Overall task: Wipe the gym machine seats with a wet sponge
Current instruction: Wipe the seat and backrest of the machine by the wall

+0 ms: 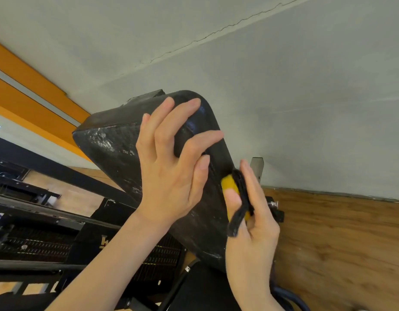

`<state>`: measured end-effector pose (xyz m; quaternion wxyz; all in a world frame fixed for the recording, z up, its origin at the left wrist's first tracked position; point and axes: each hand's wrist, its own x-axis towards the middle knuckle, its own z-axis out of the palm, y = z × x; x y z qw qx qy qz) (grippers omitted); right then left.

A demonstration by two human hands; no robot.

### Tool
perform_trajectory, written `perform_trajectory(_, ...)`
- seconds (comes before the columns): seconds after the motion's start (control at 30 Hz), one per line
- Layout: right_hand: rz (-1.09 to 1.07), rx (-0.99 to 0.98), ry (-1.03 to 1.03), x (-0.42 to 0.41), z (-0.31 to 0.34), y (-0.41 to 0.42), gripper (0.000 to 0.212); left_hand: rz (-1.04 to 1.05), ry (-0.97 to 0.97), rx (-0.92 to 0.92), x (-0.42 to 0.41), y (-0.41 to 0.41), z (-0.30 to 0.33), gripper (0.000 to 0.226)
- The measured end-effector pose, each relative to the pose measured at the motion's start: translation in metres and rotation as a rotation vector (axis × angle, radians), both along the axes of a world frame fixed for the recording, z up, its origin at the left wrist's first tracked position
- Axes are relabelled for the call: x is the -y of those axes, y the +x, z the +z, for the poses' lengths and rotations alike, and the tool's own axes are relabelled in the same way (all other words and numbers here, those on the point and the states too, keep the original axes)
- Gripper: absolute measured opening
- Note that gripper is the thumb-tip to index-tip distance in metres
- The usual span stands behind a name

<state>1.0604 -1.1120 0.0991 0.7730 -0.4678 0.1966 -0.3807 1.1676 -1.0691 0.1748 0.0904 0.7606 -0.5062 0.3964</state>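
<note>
A black padded seat (113,144) of a gym machine tilts across the middle of the head view, with white scuffs and wet sheen on its surface. My left hand (171,171) rests on the pad's top face, fingers spread and slightly bent over it. My right hand (252,218) grips a yellow sponge with a dark scrubbing layer (233,187) between thumb and fingers and presses it against the pad's right side edge.
The machine's black frame and weight stack (37,245) fill the lower left. A grey wall (306,108) stands behind the pad, a wooden floor (340,243) lies at the right. A metal bracket and bolt (273,204) stick out just right of my right hand.
</note>
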Motion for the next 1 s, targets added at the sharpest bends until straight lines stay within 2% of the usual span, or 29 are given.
perform_trajectory(0.1, -0.003, 0.089, -0.045, 0.009, 0.020, 0.014, 0.049, 0.025, 0.030, -0.018, -0.001, -0.004, 0.003, 0.029)
perform_trajectory(0.23, 0.022, -0.013, 0.055, -0.003, 0.000, -0.009, 0.050, 0.032, 0.096, -0.081, -0.004, -0.012, 0.014, 0.027)
perform_trajectory(0.3, 0.013, 0.004, 0.067, -0.001, 0.009, -0.006, 0.049, 0.046, 0.155, -0.051, -0.004, -0.016, 0.019, 0.029)
perform_trajectory(0.43, -0.013, 0.048, -0.072, -0.008, 0.004, -0.004, 0.051, -0.019, 0.393, 0.077, -0.009, -0.025, 0.019, 0.035)
perform_trajectory(0.57, -0.002, -0.123, 0.141, -0.022, -0.031, -0.026, 0.052, -0.026, 0.630, 0.164, -0.021, -0.022, 0.012, 0.042)
perform_trajectory(0.63, 0.009, -0.095, 0.167, -0.016, -0.022, -0.021, 0.050, -0.035, 0.654, 0.201, -0.023, -0.014, 0.009, 0.042)
perform_trajectory(0.77, 0.055, -0.013, 0.091, -0.014, -0.020, -0.017, 0.052, -0.075, 0.637, 0.235, -0.023, -0.003, 0.005, 0.042)
perform_trajectory(0.9, 0.037, -0.051, 0.253, -0.016, -0.027, -0.023, 0.049, -0.111, 0.590, 0.200, -0.021, -0.001, 0.002, 0.043)
perform_trajectory(1.0, 0.046, 0.010, 0.170, -0.001, -0.017, -0.005, 0.048, -0.114, 0.578, 0.190, -0.019, -0.001, 0.003, 0.044)
